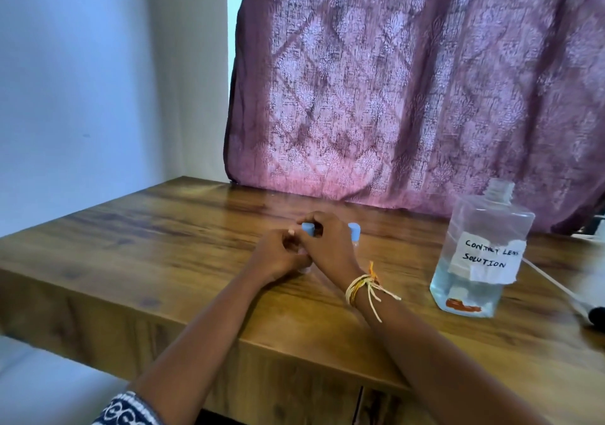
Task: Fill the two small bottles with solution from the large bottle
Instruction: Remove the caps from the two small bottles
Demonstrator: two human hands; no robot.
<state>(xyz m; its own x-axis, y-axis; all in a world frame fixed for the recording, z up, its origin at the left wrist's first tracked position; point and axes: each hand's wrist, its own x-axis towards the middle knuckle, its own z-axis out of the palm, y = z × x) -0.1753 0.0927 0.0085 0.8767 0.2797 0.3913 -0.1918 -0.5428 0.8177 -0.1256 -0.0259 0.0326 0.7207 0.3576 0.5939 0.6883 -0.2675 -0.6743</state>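
Both hands seemingly grip a blue-capped small bottle beside large bottle

Both forearms reach forward from the lower edge of the view and converge at the centre. The left hand lies low, its fingers curled inward, the back of the hand facing up. The right hand sits just beside and slightly above it, touching it, fingers bent and thumb tucked in a pinching grip. A band of yellow and orange threads circles the right wrist, loose ends trailing. A patterned sleeve covers the left upper arm.
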